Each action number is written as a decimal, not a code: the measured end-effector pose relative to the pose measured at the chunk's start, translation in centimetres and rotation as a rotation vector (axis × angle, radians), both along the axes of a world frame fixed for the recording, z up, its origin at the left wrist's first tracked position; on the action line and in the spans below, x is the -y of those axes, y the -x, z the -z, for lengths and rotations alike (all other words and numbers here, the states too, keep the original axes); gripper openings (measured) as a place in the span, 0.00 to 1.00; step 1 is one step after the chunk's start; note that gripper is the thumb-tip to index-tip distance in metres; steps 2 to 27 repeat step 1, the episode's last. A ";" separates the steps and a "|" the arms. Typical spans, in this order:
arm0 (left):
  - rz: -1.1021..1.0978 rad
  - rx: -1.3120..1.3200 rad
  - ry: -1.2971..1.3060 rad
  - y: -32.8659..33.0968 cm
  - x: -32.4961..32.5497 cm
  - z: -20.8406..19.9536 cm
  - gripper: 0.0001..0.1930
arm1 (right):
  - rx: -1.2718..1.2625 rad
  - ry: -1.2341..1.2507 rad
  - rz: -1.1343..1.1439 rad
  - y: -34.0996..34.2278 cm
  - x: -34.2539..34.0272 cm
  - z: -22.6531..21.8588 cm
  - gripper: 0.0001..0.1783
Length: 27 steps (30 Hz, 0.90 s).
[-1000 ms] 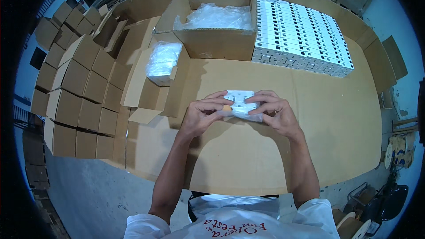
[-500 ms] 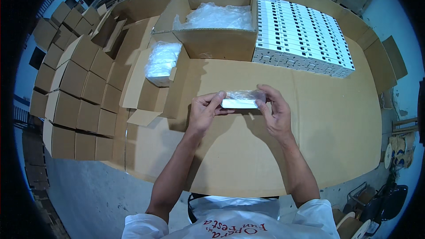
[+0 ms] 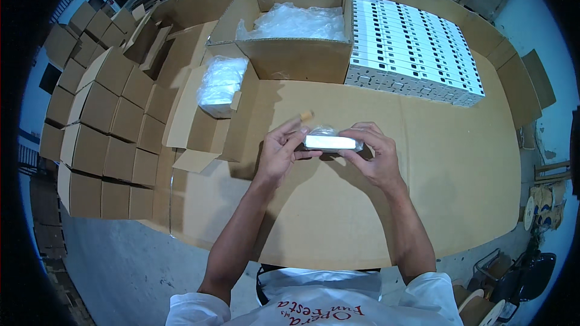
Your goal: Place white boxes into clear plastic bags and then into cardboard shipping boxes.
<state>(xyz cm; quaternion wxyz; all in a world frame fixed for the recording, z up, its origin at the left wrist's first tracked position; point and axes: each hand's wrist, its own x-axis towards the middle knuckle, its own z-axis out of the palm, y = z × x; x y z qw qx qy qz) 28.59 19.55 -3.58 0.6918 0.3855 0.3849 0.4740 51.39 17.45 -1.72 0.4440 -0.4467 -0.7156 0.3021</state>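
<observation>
Between my two hands, over the middle of the cardboard-covered table, is a flat white rectangular piece (image 3: 330,142) with clear plastic wrap (image 3: 324,130) gathered on its far side. My left hand (image 3: 280,148) grips its left end, thumb toward the piece, with the index finger lifted away. My right hand (image 3: 371,152) is closed round the right end, fingers above and thumb below. To the left, an open cardboard box (image 3: 199,127) lies with a stack of plastic-wrapped white pieces (image 3: 222,87) in it.
A larger open carton (image 3: 302,60) holding clear plastic bags (image 3: 296,22) stands at the back. Right of it sits a block of stacked white perforated boxes (image 3: 417,51), with a single one on top. Many closed brown boxes (image 3: 109,139) are piled at the left edge.
My right fingers have folded down over the plastic wrap at the right end. My left index finger has lifted, and the loose wrap looks smaller. The surroundings are the same.
</observation>
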 end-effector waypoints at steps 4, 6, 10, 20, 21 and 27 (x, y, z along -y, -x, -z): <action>0.007 0.008 -0.019 0.0 -0.1 0.0 0.39 | 0.022 0.020 -0.004 -0.2 -0.1 0.1 0.20; 0.007 0.008 -0.019 0.0 -0.1 0.0 0.39 | 0.022 0.020 -0.004 -0.2 -0.1 0.1 0.20; 0.007 0.008 -0.019 0.0 -0.1 0.0 0.39 | 0.022 0.020 -0.004 -0.2 -0.1 0.1 0.20; 0.007 0.008 -0.019 0.0 -0.1 0.0 0.39 | 0.022 0.020 -0.004 -0.2 -0.1 0.1 0.20; 0.007 0.008 -0.019 0.0 -0.1 0.0 0.39 | 0.022 0.020 -0.004 -0.2 -0.1 0.1 0.20; 0.007 0.008 -0.019 0.0 -0.1 0.0 0.39 | 0.022 0.020 -0.004 -0.2 -0.1 0.1 0.20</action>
